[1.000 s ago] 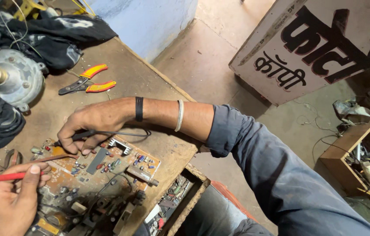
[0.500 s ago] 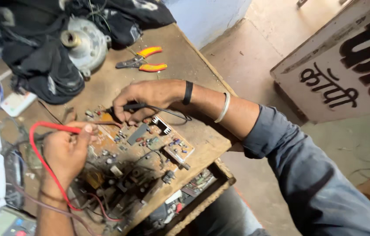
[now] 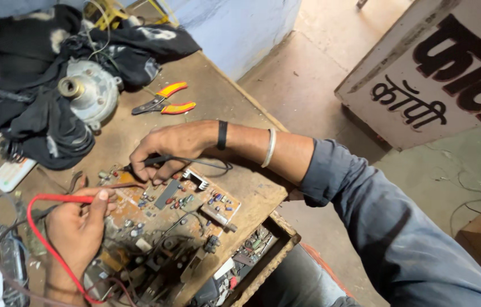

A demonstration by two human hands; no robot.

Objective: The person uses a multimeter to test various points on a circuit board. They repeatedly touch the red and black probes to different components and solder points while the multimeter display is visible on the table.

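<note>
So the circuit board (image 3: 172,207) sits flat near the front edge of the workbench (image 3: 234,96), component side up, which makes sense since both hands need to get at the parts from above. The right hand (image 3: 166,149) comes in from about 3 o'clock of the board and pinches a black probe (image 3: 146,163) like a pen, fingers closed around it, tip angled down toward the board's upper left corner; the heel of the hand looks planted on the bench, probably to keep the tip steady. The left hand (image 3: 78,227) is at roughly 9 o'clock of the board, closed on a red probe (image 3: 89,199) with the thumb pressed along the top, and its red wire (image 3: 38,241) loops back down past the wrist so it stays out of the way. The two tips end up close together at the board's left end, though I can't tell exactly which spots they touch. Up at 12 o'clock from the board there's a pair of orange-handled pliers (image 3: 166,101), lying well apart from the hands, and at about 10 o'clock a round grey motor (image 3: 88,91) is nested in a heap of dark cloth (image 3: 35,119). Below the board, at 5 o'clock, an open wooden drawer (image 3: 263,256) holds more boards and bits.
</note>
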